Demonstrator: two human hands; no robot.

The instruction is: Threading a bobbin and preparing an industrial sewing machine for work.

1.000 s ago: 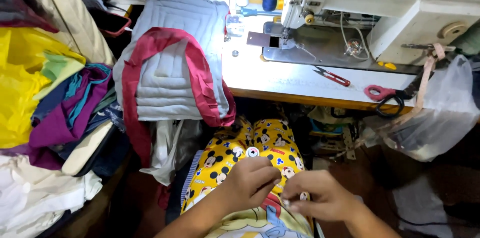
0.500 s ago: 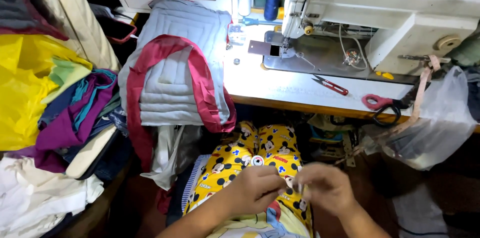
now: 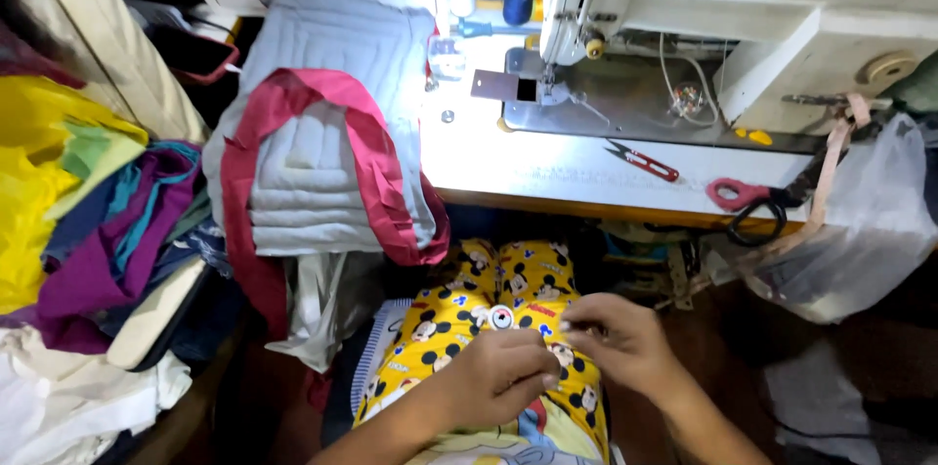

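Observation:
A yellow cartoon-print fabric piece [image 3: 457, 314] lies on my lap at the bottom centre. My left hand [image 3: 500, 374] rests curled on it, fingers closed over the cloth. My right hand [image 3: 618, 340] sits just to the right, fingertips pinched together near my left hand's knuckles. Whatever is pinched there is too small to make out. A small round white-and-red patch [image 3: 501, 317] shows on the fabric just above my left hand.
A white sewing machine [image 3: 743, 6] stands on the white table [image 3: 547, 167]. Red thread snips [image 3: 643, 161] and red-handled scissors [image 3: 747, 196] lie near the front edge. Grey quilted padding with red binding [image 3: 313, 162] drapes left. Coloured cloth pile [image 3: 88, 211] far left; plastic bag [image 3: 850, 231] right.
The view has tilted up slightly, so the hands sit lower in frame. My right hand has drawn closer to my left, fingertips now pinched beside it.

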